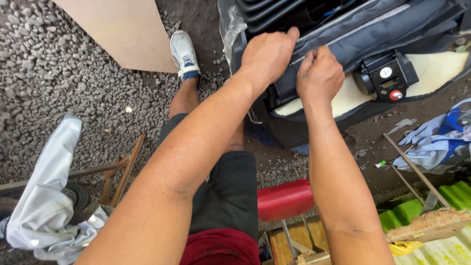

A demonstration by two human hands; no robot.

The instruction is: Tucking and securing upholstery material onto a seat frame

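A dark grey upholstered seat (373, 24) lies tipped on the ground ahead of me, its yellow foam underside (431, 68) exposed beside a black mechanism with a red knob (387, 76). My left hand (267, 51) presses its fingers over the edge of the seat's grey fabric cover. My right hand (319, 73) is clenched on the same cover edge just to the right, pinching the fabric. Clear plastic wrap (230, 24) hangs at the seat's left corner.
My leg and white-and-blue shoe (184, 54) stretch over gravel (59, 73). A tan board (122, 29) lies at the top left. A red stool seat (284, 198), a white cloth (49, 196) over a tyre, blue-white fabric (436, 140), wood sticks and green corrugated sheet (441, 201) surround me.
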